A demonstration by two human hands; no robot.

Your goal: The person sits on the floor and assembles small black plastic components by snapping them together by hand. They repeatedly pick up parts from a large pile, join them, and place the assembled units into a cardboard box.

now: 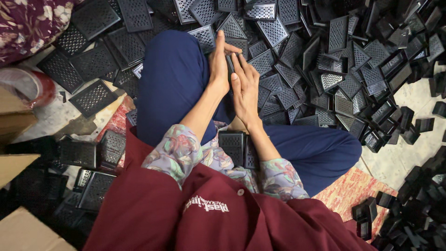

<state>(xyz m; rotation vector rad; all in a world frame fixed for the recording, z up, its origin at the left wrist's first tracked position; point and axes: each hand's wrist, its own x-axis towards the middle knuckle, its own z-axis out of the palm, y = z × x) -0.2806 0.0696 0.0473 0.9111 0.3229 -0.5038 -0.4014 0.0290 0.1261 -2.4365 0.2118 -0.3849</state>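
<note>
I see my left hand (pixel 219 62) and right hand (pixel 245 86) pressed palm to palm, grasping a black perforated plate (pixel 230 65) edge-on between them, above my knee; its long axis runs near to far, toward the far pile of plates (pixel 325 56).

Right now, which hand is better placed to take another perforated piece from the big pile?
Probably the right hand: it lies on the side of the dense pile. The left hand sits over the blue knee. Both press a black piece between them.
</note>
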